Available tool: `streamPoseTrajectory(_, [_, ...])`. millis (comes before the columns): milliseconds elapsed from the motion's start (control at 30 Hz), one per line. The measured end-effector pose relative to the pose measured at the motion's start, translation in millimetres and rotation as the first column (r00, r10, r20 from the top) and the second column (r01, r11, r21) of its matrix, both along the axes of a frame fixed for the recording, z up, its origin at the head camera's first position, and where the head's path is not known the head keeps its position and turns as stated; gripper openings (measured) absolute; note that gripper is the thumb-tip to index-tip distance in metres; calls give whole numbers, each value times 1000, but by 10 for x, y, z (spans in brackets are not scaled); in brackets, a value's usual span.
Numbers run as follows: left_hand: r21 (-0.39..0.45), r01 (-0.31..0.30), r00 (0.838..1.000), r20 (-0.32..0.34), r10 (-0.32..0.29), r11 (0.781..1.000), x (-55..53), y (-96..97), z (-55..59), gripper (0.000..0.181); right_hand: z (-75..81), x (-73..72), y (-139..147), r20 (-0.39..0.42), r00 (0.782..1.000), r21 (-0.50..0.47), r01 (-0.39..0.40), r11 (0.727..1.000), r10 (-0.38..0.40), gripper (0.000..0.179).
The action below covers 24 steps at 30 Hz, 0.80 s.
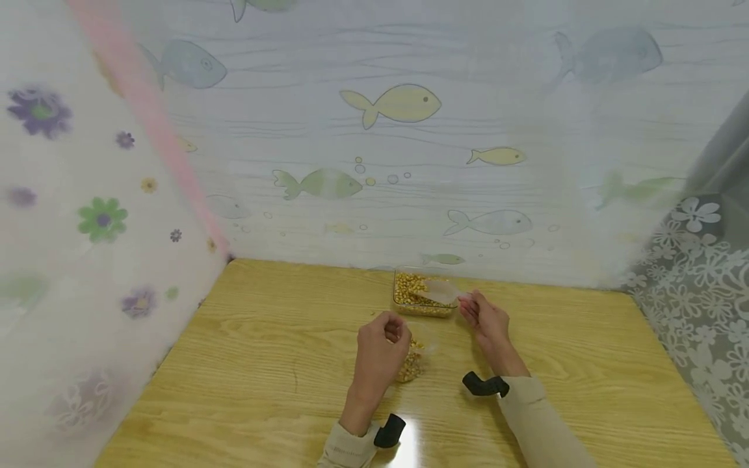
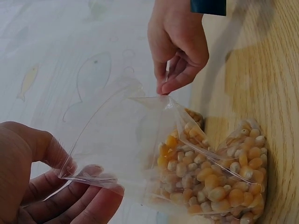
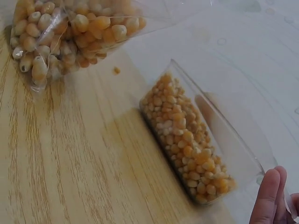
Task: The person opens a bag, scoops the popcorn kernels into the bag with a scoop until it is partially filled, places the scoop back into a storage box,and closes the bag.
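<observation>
A clear plastic bag (image 2: 205, 182), its lower part filled with corn kernels, stands on the table. My left hand (image 1: 380, 351) pinches the bag's upper rim between thumb and fingers, as the left wrist view shows close up. Beyond the bag lies a clear rectangular container (image 1: 424, 313) of corn kernels. My right hand (image 1: 488, 322) grips the narrow end of a translucent whitish scoop (image 1: 441, 292) at the container's right side. The scoop's wide end overlaps the kernels in the head view. Only fingertips (image 3: 268, 193) of this hand show in the right wrist view.
The wooden table (image 1: 263, 364) meets a fish-print curtain (image 1: 281, 117) just behind the container. A flower-print curtain (image 1: 70, 273) borders the left side, and lace fabric (image 1: 696, 305) hangs at the right. One loose kernel (image 3: 116, 70) lies between bag and container.
</observation>
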State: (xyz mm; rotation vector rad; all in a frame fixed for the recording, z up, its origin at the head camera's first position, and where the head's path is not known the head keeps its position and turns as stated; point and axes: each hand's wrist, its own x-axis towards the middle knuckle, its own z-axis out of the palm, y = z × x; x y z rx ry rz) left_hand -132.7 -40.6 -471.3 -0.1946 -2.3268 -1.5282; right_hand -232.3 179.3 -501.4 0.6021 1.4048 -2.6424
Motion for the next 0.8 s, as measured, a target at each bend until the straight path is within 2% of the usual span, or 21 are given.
streamPoseTrajectory(200, [-1,0,1000,25,0,1000,8,0,21,8,26,17,31,-10,1000,-63,5,998,-5,28])
streamPoseTrajectory(400, [-11,-4,1000,29,4,1000,11,-3,18,8,58,27,63,12,1000,-129,8,992,-6,29])
streamPoseTrajectory(600, [-23,-6,1000,14,6,1000,9,-6,7,9,120,75,89,0,1000,-205,-15,979,16,37])
streamPoseTrajectory(800, [-18,0,1000,29,1,1000,4,-11,20,8,195,144,114,-22,999,-229,-41,973,37,39])
